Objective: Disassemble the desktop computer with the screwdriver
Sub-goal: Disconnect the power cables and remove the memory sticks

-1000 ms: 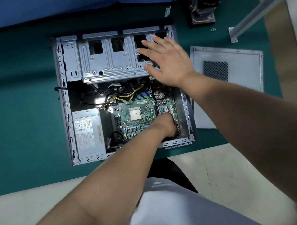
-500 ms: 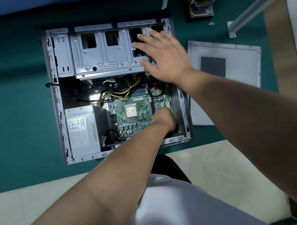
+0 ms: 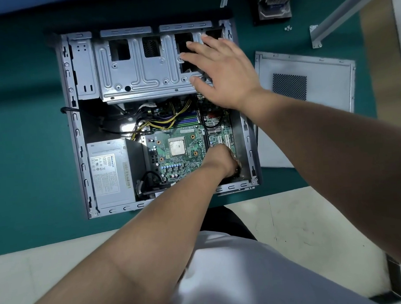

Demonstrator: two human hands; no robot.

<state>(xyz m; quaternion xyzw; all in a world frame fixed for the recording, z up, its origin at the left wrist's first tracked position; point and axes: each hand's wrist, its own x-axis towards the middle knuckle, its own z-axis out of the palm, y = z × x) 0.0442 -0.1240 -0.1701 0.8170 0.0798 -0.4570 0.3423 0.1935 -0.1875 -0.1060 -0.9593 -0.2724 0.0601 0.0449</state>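
The open desktop case [image 3: 77,134] lies flat on a green mat. My right hand [image 3: 223,75] rests flat, fingers spread, on the right end of the silver drive cage [image 3: 140,69]. My left hand [image 3: 220,160] reaches down into the case's near right corner, at the right edge of the green motherboard [image 3: 179,164]. Its fingers curl downward out of sight, so what they hold is hidden. The bare processor [image 3: 177,147] sits mid-board, and the grey power supply [image 3: 110,171] fills the near left corner. No screwdriver shows.
The removed side panel [image 3: 306,78] lies right of the case. A dark cooler unit [image 3: 273,6] and two or three loose screws [image 3: 288,28] sit at the far right, beside a slanted metal leg [image 3: 340,10]. Yellow and black cables [image 3: 166,121] cross the board.
The view has drifted a little, so the case sits further left in the frame. Both hands keep their places on the cage and in the corner.
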